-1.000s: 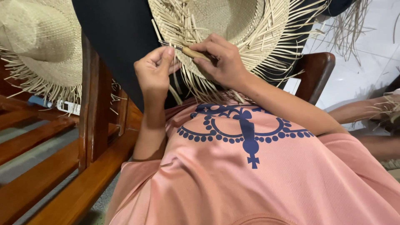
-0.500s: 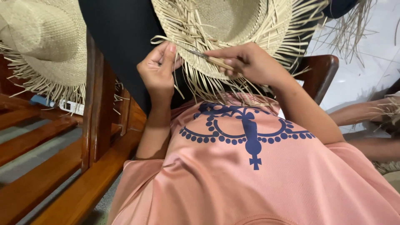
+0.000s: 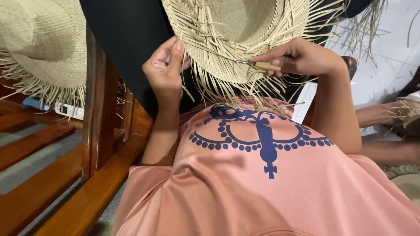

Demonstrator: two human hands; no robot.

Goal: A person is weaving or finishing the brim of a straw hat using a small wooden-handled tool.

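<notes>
Head view: the unfinished pale woven straw hat with loose fringe ends (image 3: 245, 39) is sitting up top centre, against a dark cloth backing (image 3: 127, 39), just above the person's salmon-pink shirt w/ navy print (image 3: 262, 175). Left hand (image 3: 165, 70) is pinching strands at the hat's left brim edge, fingers curled closed on the straw. Right hand (image 3: 302, 57) is gripping a small wooden-handled metal pick (image 3: 258, 65), fingers wrapped tight, tip poking into the weave. A second pale straw hat (image 3: 39, 43) is lying over the brown wooden bench (image 3: 100, 131) at left, well apart.

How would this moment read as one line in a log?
left hand: pinching straw hat brim | right hand: gripping wooden-handled tool, tip in weave | second hat: on wooden bench
</notes>
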